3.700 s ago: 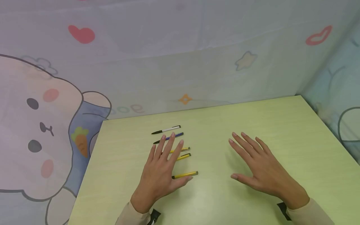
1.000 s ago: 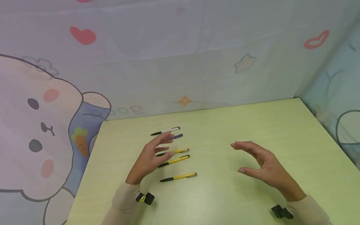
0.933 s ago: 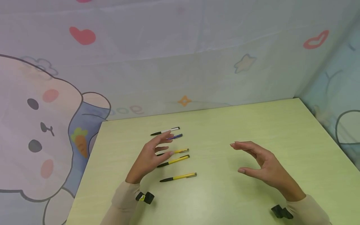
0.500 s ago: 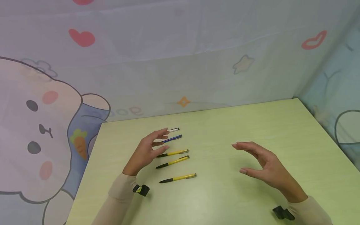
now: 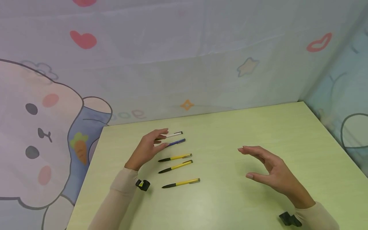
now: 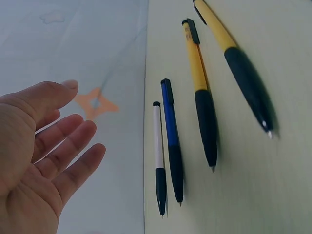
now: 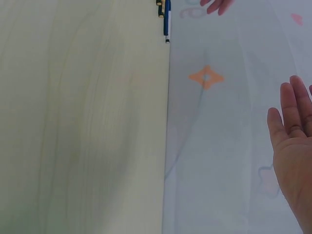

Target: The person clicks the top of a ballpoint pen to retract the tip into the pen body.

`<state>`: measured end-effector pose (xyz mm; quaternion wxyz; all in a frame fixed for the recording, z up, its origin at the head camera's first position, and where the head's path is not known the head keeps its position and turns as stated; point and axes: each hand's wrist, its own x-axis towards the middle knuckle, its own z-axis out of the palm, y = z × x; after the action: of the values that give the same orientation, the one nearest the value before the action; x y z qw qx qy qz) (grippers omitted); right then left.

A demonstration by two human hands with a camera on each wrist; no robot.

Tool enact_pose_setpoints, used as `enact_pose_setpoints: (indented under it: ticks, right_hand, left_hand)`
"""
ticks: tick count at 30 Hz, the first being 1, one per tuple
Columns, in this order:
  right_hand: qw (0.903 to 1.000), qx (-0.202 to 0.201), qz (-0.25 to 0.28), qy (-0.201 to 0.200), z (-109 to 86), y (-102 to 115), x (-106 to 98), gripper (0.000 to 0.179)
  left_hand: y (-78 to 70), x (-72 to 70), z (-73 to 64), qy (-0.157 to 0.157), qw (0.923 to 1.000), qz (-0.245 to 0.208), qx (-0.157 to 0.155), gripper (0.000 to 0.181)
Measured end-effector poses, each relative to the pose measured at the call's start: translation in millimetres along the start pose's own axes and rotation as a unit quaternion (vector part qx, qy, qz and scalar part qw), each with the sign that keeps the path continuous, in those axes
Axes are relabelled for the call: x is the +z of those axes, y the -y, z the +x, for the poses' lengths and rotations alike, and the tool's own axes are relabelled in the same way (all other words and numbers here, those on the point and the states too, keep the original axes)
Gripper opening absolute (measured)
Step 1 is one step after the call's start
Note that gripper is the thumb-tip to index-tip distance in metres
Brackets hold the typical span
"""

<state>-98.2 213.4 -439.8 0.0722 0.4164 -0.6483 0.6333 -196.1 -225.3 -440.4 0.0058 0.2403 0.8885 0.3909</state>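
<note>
My left hand [image 5: 143, 149] hovers over the black grip ends of a white pen [image 5: 174, 135] and a blue pen [image 5: 177, 142], thumb and fingers loosely bent. The left wrist view shows that hand apart from the pens, with nothing between its fingers. Nearer to me lie three yellow pens with black grips: one [image 5: 180, 157] just past the blue pen, a second [image 5: 181, 165] close beside it, and a third [image 5: 187, 182] farther toward me. Over the right side of the table my right hand [image 5: 271, 167] hangs empty, thumb spread from its gently bent fingers.
The pens lie in a rough column on a pale yellow-green table [image 5: 227, 198]. Behind its far edge hangs a printed cloth [image 5: 161, 70], with more cloth at both sides. Black wrist mounts [image 5: 142, 185] sit under both sleeves.
Both hands were spread flat at first, then their fingers bent. My left hand has moved away from me and leftward, from over the yellow pens to the white and blue ones. The pens look unmoved.
</note>
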Motion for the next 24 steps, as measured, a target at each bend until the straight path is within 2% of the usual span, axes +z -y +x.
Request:
enact_pose_setpoints:
  ticks: [8, 14, 24]
  right_hand:
    - [1.0, -0.001, 0.003, 0.0, -2.8, -2, -2, 0.074]
    - [1.0, -0.008, 0.005, 0.001, -3.5, -5, -2, 0.073]
    - [1.0, -0.008, 0.003, 0.0, -9.2, -13, -5, 0.074]
  left_hand:
    - [5.3, -0.8, 10.6, 0.012, 0.9971, 0.068, -0.031, 0.057]
    - [12.6, -0.7, 15.6, 0.012, 0.9939, 0.106, -0.029, 0.052]
    - [23.2, 1.7, 28.2, 0.027, 0.9822, 0.182, -0.035, 0.049]
